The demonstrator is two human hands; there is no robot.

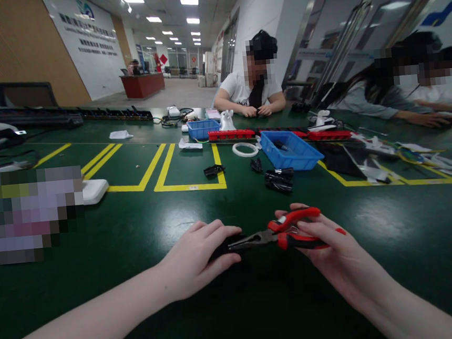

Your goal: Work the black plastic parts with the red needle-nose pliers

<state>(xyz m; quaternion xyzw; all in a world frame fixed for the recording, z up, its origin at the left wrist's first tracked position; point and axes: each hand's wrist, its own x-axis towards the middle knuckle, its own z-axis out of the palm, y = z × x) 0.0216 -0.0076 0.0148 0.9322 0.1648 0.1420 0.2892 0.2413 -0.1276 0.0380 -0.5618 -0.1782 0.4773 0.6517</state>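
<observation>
Gripping long-nosed pliers point(261, 237) in right hand point(329, 237), on the near side of the large blue bin point(300, 161) and well apart from it. Curling right fingers around the red-and-black handles point(299, 215), with thumb laid along the lower one and a gap between the two. Pointing the nose toward left hand point(202, 258), nearer than the bin and off to its left. Pinching a black piece point(221, 246) there, with left thumb and fingertips closed on it. Overlapping the black piece with the plier tips; cannot tell about actual bite, nor about the piece's full shape, mostly hidden by hand and tool. Working over the same green table point(167, 217) as under the bin. Also seeing: crumpled black wrap point(280, 181) just in front of the bin; small black scrap point(256, 165) just beside the bin, to its left; another black bit point(214, 170) farther left of it, lying by yellow tape point(172, 188). Spotting a white ring point(246, 155) just left of the bin, a smaller blue bin point(203, 133) beyond and left of it, a red strip point(231, 134) running behind it, and a white device point(95, 191) well to its left. Noting a dark sheet point(339, 160) just right of the bin, plus a co-worker point(238, 86) beyond it, with hands close together.
</observation>
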